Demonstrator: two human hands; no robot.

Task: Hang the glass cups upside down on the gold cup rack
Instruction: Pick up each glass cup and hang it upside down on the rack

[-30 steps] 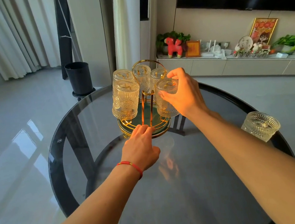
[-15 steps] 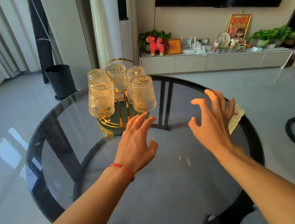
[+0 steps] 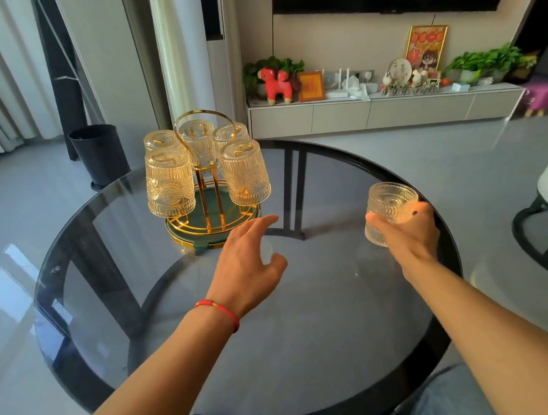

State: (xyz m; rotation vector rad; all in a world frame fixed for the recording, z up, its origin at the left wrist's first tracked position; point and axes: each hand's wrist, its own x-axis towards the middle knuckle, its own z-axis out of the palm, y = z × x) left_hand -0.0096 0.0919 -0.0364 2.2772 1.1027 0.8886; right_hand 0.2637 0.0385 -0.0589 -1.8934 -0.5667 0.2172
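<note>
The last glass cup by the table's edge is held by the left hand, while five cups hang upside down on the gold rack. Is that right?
Not quite. The head view shows the right hand gripping the last glass cup; the left hand is empty. Five cups do hang upside down on the gold rack.

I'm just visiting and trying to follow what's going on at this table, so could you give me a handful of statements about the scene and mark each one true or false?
1. Five glass cups hang upside down on the gold cup rack. True.
2. The right hand is empty. False: it grips a glass cup near the right edge of the glass table.
3. The left hand holds the rack's base. False: it is open just in front of the rack, holding nothing.
4. The cup in the right hand has its mouth facing up. True.
5. A red band circles the left wrist. True.
</note>
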